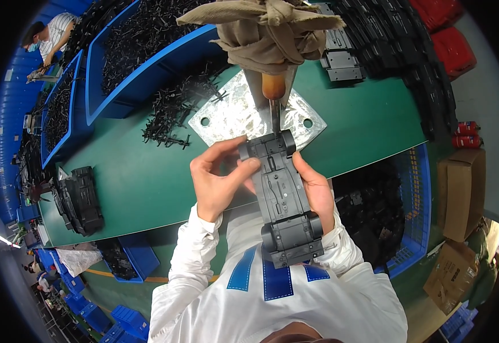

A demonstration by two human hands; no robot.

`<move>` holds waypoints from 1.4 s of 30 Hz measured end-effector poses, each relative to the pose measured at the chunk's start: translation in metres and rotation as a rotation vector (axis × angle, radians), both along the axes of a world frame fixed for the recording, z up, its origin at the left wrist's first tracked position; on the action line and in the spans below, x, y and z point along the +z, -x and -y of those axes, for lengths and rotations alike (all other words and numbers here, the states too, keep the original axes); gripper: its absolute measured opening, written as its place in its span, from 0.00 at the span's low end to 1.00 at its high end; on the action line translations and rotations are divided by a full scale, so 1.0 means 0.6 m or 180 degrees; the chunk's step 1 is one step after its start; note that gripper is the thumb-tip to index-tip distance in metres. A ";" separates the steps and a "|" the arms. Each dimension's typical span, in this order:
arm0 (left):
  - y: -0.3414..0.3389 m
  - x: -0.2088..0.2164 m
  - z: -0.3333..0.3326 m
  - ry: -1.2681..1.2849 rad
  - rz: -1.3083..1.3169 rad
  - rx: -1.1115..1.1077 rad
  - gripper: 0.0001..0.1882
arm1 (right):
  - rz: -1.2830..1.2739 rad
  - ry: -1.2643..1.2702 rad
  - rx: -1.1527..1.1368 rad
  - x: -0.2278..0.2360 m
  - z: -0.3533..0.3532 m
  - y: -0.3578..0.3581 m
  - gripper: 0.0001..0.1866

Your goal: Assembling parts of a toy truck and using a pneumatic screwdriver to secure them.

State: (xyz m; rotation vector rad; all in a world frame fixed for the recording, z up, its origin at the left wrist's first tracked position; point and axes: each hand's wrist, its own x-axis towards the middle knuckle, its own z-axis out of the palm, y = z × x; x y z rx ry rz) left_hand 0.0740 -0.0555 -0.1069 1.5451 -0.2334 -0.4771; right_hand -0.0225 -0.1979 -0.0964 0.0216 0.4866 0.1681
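A dark grey plastic toy car chassis (pixel 281 194) with wheels at both ends is tilted up between my hands, above the bench's near edge. My left hand (pixel 218 180) is closed on its far left corner by a wheel, thumb lying on the face. Along the right edge my right hand (pixel 318 194) grips it, thumb near the far right wheel and the other fingers hidden beneath. Right over the chassis's far end points the metal shaft (pixel 275 114) of a tool with an amber nose (pixel 273 86). Tan cloth (pixel 272 28) is tied around the tool's upper part.
Under the tool lies a shiny metal plate (pixel 232 117) on the green bench (pixel 129 188). Small black parts (pixel 175 108) are heaped beside a blue bin (pixel 146 80). Black chassis are stacked at far right (pixel 398 40) and left (pixel 78 200). A blue crate (pixel 418 200) stands below right.
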 end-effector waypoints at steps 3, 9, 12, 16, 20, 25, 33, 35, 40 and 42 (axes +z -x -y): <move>0.000 0.002 0.001 0.0014 -0.0015 0.0013 0.22 | -0.0010 0.0104 -0.0018 0.003 -0.001 0.000 0.27; 0.000 0.002 0.001 -0.0003 0.0014 0.0003 0.22 | -0.0031 -0.0014 -0.0015 0.003 0.000 0.000 0.27; -0.001 -0.004 0.000 -0.0028 0.0119 0.0003 0.22 | 0.0027 -0.0007 0.0024 0.000 0.001 0.001 0.27; 0.000 0.004 0.002 -0.0033 -0.0013 0.0008 0.22 | 0.0013 -0.0019 -0.0002 0.001 0.000 0.000 0.27; 0.001 0.005 0.002 -0.0002 -0.0034 0.0012 0.22 | 0.0006 0.0022 -0.0053 -0.003 0.000 0.002 0.27; 0.000 0.002 0.001 0.0028 -0.0019 0.0002 0.21 | 0.0102 -0.0014 -0.0033 -0.003 0.001 0.002 0.27; -0.001 -0.007 -0.002 -0.0017 0.0053 0.0015 0.22 | -0.0027 -0.0075 -0.0030 -0.003 0.000 0.001 0.26; 0.000 -0.002 0.000 -0.0009 0.0003 0.0015 0.22 | -0.0021 -0.0158 -0.0055 -0.004 0.001 0.003 0.26; -0.001 -0.006 -0.002 -0.0037 0.0068 0.0026 0.22 | 0.0033 -0.0230 -0.0050 -0.008 0.001 0.003 0.26; 0.000 0.006 0.001 -0.0018 -0.0131 0.0030 0.22 | -0.0006 -0.0205 -0.0067 -0.005 0.001 0.002 0.26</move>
